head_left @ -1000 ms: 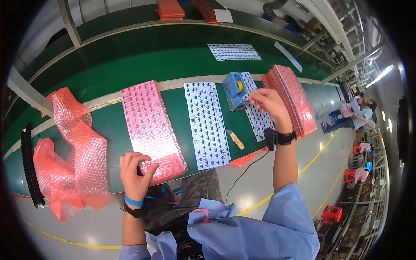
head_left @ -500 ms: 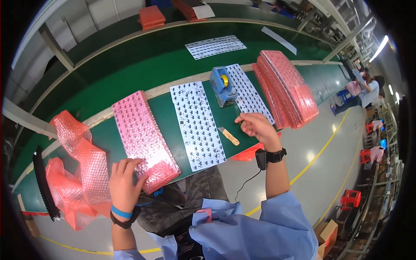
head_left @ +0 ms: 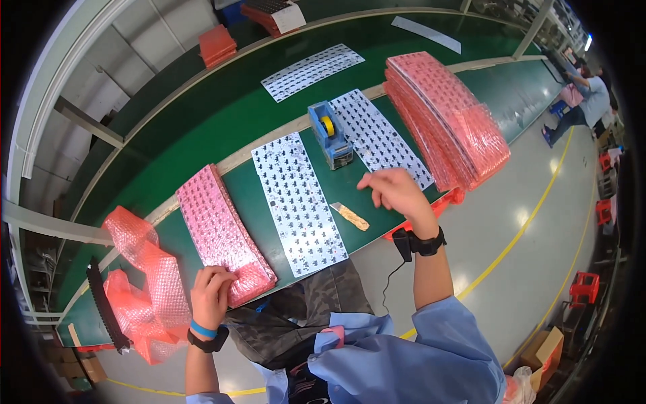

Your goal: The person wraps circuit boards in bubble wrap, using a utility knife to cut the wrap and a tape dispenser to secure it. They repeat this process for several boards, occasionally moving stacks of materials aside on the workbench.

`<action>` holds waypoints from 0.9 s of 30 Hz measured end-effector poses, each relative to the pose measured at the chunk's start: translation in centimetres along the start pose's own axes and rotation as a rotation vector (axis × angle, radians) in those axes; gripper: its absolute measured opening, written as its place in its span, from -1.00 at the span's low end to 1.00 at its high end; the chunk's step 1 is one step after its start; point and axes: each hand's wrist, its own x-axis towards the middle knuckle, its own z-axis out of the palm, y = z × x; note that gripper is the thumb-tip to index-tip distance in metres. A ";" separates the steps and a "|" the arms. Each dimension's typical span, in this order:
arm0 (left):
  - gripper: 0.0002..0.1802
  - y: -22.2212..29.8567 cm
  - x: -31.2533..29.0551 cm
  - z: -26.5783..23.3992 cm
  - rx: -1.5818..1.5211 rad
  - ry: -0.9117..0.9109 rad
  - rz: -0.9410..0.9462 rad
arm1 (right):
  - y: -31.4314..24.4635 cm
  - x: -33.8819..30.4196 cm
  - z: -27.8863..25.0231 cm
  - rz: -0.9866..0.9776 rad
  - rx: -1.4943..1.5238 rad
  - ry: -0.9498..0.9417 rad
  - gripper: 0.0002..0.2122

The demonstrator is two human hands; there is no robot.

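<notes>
**A:** Head view first: where do the hands sit?

**B:** Left hand (head_left: 214, 291) is clamped on the near end of a pink bubble-wrapped plate (head_left: 225, 233), fingers curled over its corner at the edge of the green bench (head_left: 202, 128). Right hand (head_left: 393, 190) hovers above the bench with fingers loosely pinched; whether anything small sits between them, I cannot tell.

**A:** What lies near that right hand?

**B:** Just left of it and below, a small tan knife-like tool (head_left: 351, 217). Beyond the fingertips, a bare perforated metal plate (head_left: 381, 136), and to that plate's left a blue tape dispenser (head_left: 329, 134) with a yellow roll. Further right, a tall stack of pink wrapped plates (head_left: 445, 116).

**A:** And between the two hands?

**B:** Another unwrapped plate (head_left: 298, 194), flat, silver, full of small cut-outs, just right of the wrapped one.

**A:** How far along would you judge the work?

**B:** My guess: many plates are already wrapped, going by the stack. The one under the left hand looks wrapped but not yet set aside. At least two plates close by lie bare, plus a third (head_left: 311, 71) far across the belt.

**A:** The loose material?

**B:** Crumpled pink bubble wrap (head_left: 141, 283) lies left of the left hand, beside a black strip (head_left: 105, 306).
</notes>
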 end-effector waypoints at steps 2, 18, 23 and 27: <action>-0.79 0.2 0.0 0.2 -0.028 0.012 -0.022 | 0.4 0.4 0.0 -0.323 -0.120 0.346 -0.68; -0.82 -0.1 -0.7 0.8 -0.109 0.093 -0.068 | 0.9 4.0 4.2 -0.241 -0.153 0.333 -0.72; -0.82 -0.5 -0.9 1.0 -0.145 0.107 -0.072 | 0.9 4.0 4.1 -0.335 0.051 0.276 -0.74; -0.81 -0.6 -1.0 0.9 -0.154 0.114 -0.078 | -1.0 2.2 4.6 -0.174 0.271 0.206 -0.70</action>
